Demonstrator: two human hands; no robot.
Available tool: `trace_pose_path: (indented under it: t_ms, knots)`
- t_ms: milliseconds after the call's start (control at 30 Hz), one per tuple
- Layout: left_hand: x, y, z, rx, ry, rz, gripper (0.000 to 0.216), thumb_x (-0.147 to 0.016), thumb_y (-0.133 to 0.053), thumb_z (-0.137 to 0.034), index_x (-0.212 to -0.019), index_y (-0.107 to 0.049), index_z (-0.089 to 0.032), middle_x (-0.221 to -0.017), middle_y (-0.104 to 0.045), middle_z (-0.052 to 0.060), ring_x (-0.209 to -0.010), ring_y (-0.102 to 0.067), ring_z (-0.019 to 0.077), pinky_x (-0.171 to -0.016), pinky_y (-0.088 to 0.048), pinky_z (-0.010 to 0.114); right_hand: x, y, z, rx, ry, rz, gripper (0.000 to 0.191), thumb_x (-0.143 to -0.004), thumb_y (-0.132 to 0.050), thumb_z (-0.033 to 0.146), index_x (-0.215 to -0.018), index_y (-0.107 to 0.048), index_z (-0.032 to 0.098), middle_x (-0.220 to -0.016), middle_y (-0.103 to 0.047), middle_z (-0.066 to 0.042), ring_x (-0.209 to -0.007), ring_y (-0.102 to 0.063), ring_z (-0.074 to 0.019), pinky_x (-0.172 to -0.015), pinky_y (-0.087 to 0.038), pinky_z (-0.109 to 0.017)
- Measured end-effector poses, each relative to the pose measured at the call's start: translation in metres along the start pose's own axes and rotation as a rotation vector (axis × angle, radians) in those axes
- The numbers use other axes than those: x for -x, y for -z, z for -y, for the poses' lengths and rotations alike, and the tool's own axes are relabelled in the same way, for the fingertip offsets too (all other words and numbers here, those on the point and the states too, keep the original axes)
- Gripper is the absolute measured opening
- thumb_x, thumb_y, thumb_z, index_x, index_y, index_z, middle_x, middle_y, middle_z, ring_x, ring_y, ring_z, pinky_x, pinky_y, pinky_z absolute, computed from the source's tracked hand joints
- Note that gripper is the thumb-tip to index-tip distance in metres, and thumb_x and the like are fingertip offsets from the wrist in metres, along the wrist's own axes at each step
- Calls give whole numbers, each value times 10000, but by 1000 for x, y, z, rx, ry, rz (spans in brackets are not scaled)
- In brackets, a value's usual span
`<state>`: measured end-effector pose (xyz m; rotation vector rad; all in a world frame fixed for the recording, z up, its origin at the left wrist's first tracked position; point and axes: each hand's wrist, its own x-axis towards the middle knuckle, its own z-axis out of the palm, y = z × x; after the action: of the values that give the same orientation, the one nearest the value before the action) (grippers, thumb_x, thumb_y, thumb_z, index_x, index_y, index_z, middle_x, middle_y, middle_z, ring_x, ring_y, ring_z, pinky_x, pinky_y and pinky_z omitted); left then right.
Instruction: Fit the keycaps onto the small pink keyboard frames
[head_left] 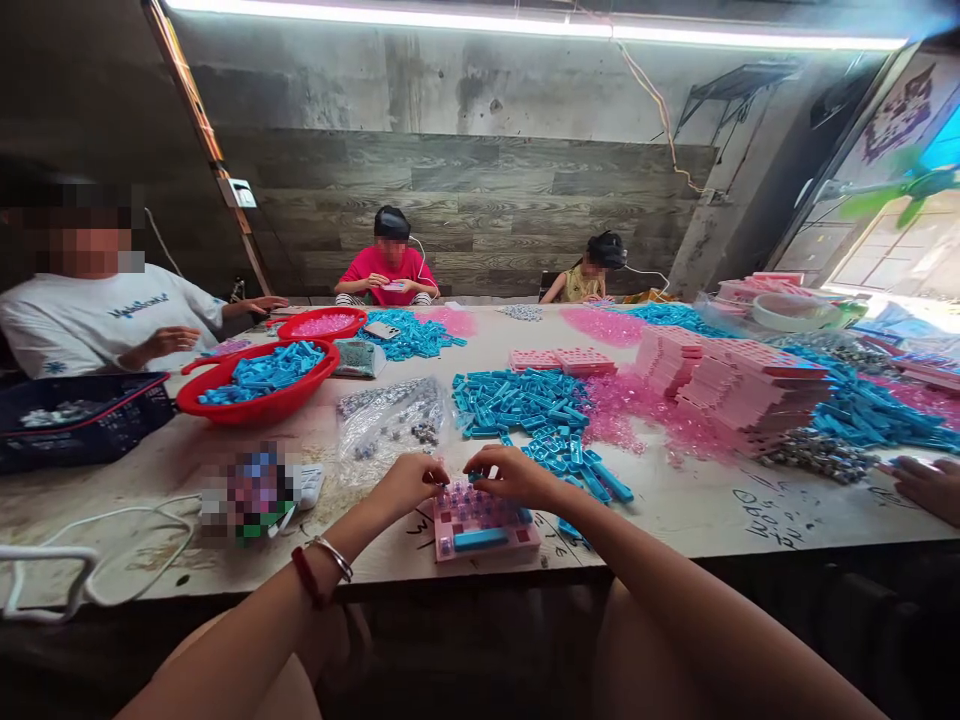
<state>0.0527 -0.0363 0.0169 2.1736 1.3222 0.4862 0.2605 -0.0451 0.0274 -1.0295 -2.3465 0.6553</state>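
A pink plastic panel (444,548) lies at the table's front edge, with rows of small clear-pink pieces and a long blue bar (481,540) set in it. Over its far left corner, my left hand (409,488) is closed in a pinch; whatever its fingertips hold is too small to name. My right hand (517,478) also pinches, above the panel's far edge, with a bit of blue at its fingertips that I cannot make out. Just beyond my hands is a heap of blue plastic pieces (521,400), some scattered beside my right wrist.
A clear bag of small metallic parts (390,425) lies left of the heap. Red baskets (322,385), stacked pink panels (750,385) and loose pink pieces (622,410) surround it. Several people sit around the table; one person's hand (926,487) rests at the right edge.
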Motion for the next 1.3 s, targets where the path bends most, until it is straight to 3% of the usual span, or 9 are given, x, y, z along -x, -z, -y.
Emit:
trace_pose_path:
  t_ms: [567, 800, 967, 1300]
  knots:
    - [1, 3, -5, -126, -56, -1, 182, -677, -559, -120, -756, -719, -156, -754, -699, 30, -718, -619, 154, -689, -429, 217, -5, -14, -7, 3, 35, -83, 180, -729, -583, 122, -898, -623, 170, -792, -620, -22, -659, -576, -107, -571, -444, -201]
    - [5, 6, -5, -8, -22, -19, 178, -668, -548, -166, -781, -683, -139, -759, -682, 33, -681, -616, 158, -620, -441, 222, -12, -25, -4, 33, 61, -158, 209, -678, -576, 32, -846, -599, 155, -773, -613, -16, -704, -566, -115, -597, -439, -202]
    - [12, 10, -6, 143, -13, -38, 214, -676, -554, -223, -850, -635, -130, -799, -679, 45, -683, -625, 164, -589, -448, 228, -19, -32, 5, 34, 52, -133, 101, -694, -629, 80, -771, -629, 145, -739, -629, -18, -658, -565, -112, -601, -440, -212]
    - [11, 6, -3, 36, 25, -27, 211, -674, -570, -259, -798, -689, -136, -735, -692, 46, -696, -617, 180, -611, -421, 234, -21, -37, 2, 7, 165, -90, 115, -727, -617, 79, -774, -691, 153, -816, -690, -58, -724, -625, -140, -687, -480, -237]
